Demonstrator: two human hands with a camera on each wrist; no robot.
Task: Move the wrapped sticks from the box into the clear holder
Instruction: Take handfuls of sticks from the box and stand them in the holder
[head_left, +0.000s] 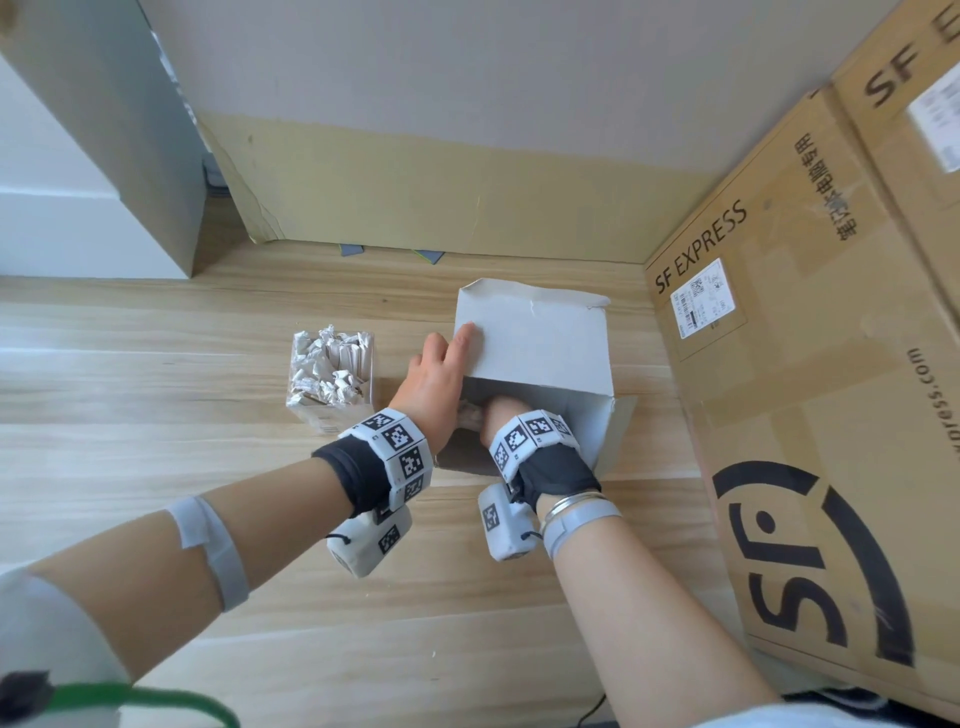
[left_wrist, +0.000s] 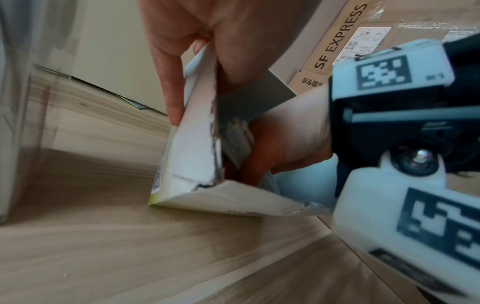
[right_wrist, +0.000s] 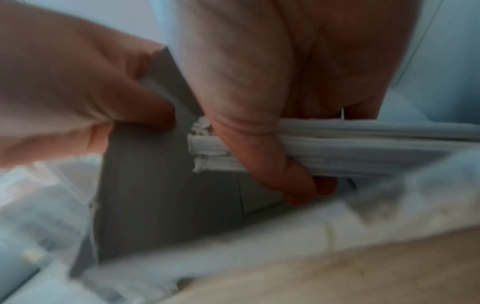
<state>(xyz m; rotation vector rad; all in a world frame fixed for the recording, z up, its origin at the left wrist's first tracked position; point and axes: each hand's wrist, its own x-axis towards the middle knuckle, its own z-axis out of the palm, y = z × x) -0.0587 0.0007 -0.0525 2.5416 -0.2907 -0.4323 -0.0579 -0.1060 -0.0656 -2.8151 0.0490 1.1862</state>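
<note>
A white cardboard box (head_left: 540, 343) lies on its side on the wooden floor, its open end toward me. My left hand (head_left: 451, 358) pinches the box's left wall (left_wrist: 192, 148), fingers outside and thumb inside. My right hand (head_left: 496, 413) reaches into the opening and grips a bundle of several white wrapped sticks (right_wrist: 350, 148), thumb (right_wrist: 262, 156) across them. Left of the box stands the clear holder (head_left: 332, 382), packed with wrapped sticks whose crumpled paper ends (head_left: 327, 364) stick up. The right fingertips are hidden inside the box in the head view.
A large brown SF Express carton (head_left: 810, 415) stands close on the right of the box. A beige wall panel (head_left: 441, 192) runs behind, and a grey cabinet (head_left: 104, 140) is at the back left. Bare wooden floor (head_left: 208, 415) lies left and in front.
</note>
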